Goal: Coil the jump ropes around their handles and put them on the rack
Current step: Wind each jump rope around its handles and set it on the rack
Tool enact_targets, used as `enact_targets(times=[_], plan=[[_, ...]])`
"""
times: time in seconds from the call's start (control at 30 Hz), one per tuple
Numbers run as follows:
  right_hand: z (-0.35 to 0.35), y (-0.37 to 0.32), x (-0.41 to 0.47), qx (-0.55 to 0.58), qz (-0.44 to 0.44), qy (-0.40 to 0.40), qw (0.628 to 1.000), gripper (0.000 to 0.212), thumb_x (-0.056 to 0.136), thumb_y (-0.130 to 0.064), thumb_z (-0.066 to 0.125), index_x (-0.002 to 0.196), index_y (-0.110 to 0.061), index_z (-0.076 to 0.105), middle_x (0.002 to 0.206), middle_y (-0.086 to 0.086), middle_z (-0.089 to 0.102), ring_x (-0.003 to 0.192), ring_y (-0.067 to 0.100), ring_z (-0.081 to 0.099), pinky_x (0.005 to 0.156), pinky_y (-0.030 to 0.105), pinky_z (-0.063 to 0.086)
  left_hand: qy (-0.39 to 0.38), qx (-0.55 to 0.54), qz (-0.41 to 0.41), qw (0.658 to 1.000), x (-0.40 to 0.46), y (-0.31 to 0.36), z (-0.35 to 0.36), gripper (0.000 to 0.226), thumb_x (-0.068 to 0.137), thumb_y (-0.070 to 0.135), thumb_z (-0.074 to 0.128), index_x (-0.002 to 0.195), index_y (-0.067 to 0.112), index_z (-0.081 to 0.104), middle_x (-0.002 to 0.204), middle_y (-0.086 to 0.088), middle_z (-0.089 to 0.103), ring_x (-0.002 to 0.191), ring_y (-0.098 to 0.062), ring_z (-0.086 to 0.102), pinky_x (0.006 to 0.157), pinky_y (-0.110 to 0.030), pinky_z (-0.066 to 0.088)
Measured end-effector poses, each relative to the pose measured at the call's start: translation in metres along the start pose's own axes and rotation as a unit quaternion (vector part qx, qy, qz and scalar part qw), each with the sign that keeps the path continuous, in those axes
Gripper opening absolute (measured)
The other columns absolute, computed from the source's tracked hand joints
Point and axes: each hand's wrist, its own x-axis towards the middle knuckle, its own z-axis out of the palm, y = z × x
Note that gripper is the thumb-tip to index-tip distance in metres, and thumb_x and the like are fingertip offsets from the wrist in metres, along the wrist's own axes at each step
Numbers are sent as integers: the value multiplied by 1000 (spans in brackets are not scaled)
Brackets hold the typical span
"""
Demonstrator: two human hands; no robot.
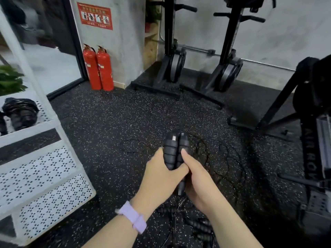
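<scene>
Two black ribbed jump rope handles [176, 149] stand side by side, upright, held between both hands over the speckled floor. My left hand [161, 174] grips them from the left, thumb across the front. My right hand [195, 179] grips them from the right, thumb up along the right handle. Thin black rope [227, 158] trails in loose loops on the floor behind and to the right. More black handles [198, 224] lie on the floor below my wrists. A coiled jump rope [21, 111] sits on the white rack's [44, 126] shelf at left.
The white perforated rack has a lower shelf [44, 185] beside my left arm. Two red fire extinguishers [98, 68] stand against the wall. Black machine frames [197, 68] stand behind, and another black machine [313, 140] is at right.
</scene>
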Motion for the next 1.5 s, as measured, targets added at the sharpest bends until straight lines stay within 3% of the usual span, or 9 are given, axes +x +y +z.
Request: enact_targets(times=[0.17,0.4,0.53,0.67,0.77,0.87,0.97,1.27,1.5], plan=[[-30,-5,26,40,69,-4,997,42,92,-35,67,128,-13,70,122,16,74,113,33,72,98,48,57,-78,106,-3,991,18,-4,12,42,80,61,62,117,46,48,95,13,72,79,1,69,70,-26,59],[-83,-19,46,41,163,-23,986,43,87,-26,74,123,-3,70,115,25,73,91,38,73,74,45,62,-141,457,86,874,50,-6,21,67,81,89,24,105,34,51,85,8,65,82,-17,66,77,-35,53],[-123,-33,37,18,161,-65,985,46,82,-29,87,114,-4,64,92,29,66,59,31,62,54,38,55,-112,338,54,933,79,-10,19,9,95,38,52,96,29,52,98,11,60,90,-13,61,79,-33,53],[-154,-40,28,101,130,-229,959,34,99,-28,68,125,-6,63,87,19,64,59,27,66,56,35,58,-204,194,-28,959,102,-24,23,93,91,18,73,156,48,13,160,24,23,147,-6,29,123,-43,28],[-160,-37,25,142,110,-276,944,32,109,-21,50,134,-3,57,93,19,66,67,26,70,62,35,60,-302,153,-28,941,99,-41,38,63,94,29,72,143,50,40,144,34,49,140,6,39,124,-39,25],[-164,-37,23,120,102,-228,961,36,98,-28,69,126,-7,62,86,16,64,58,24,66,55,34,59,-263,201,-16,943,94,-36,36,6,99,41,60,101,37,65,97,12,75,85,-5,70,87,-36,58],[-168,-38,25,89,95,-125,984,52,84,-33,84,122,-9,59,85,14,61,56,23,60,50,33,55,-142,245,13,959,95,-24,19,22,99,44,53,91,25,61,74,5,65,52,-3,55,51,-18,46],[-149,-35,35,9,11,100,995,31,96,-26,66,119,-7,58,88,16,69,65,29,62,58,40,58,-6,511,13,859,99,-23,-35,45,96,59,56,72,21,55,64,0,61,62,-19,61,59,-31,46],[-142,-30,43,27,-5,164,986,28,99,-25,67,121,-9,61,91,16,73,67,29,66,64,43,60,41,320,-12,946,101,-22,-57,31,92,49,66,76,23,62,67,7,58,61,-12,55,57,-28,38]])
